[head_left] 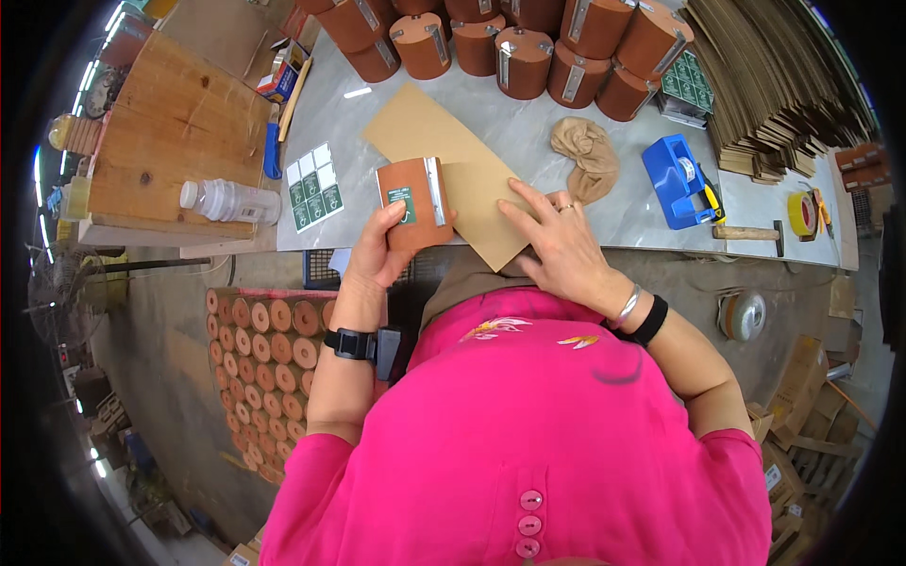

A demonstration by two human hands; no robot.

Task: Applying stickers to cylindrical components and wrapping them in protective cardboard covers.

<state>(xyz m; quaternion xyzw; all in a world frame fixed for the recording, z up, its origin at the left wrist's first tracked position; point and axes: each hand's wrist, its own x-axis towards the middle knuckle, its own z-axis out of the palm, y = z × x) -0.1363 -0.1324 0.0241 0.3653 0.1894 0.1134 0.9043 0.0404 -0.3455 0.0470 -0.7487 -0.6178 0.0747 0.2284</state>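
Observation:
My left hand (377,241) is closed around a reddish-brown cylinder (420,203) at the table's near edge. The cylinder has a metal strip (438,191) down its side and a green label (404,209), which my thumb touches. Beside it a flat sheet of brown kraft cardboard (472,160) lies slantwise, its near corner reaching the table edge. My right hand (564,243) rests on the right part of this sheet with its fingers stretched out and apart. A sheet of green and white labels (314,189), with several peeled off, lies left of the cylinder.
Similar cylinders (524,64) are stacked at the back. Flat cardboard (755,85) is piled at far right. Crumpled paper (587,156), a blue tape dispenser (672,184) and a hammer (750,232) lie to the right. A plastic bottle (231,201) and a blue cutter (272,146) are left.

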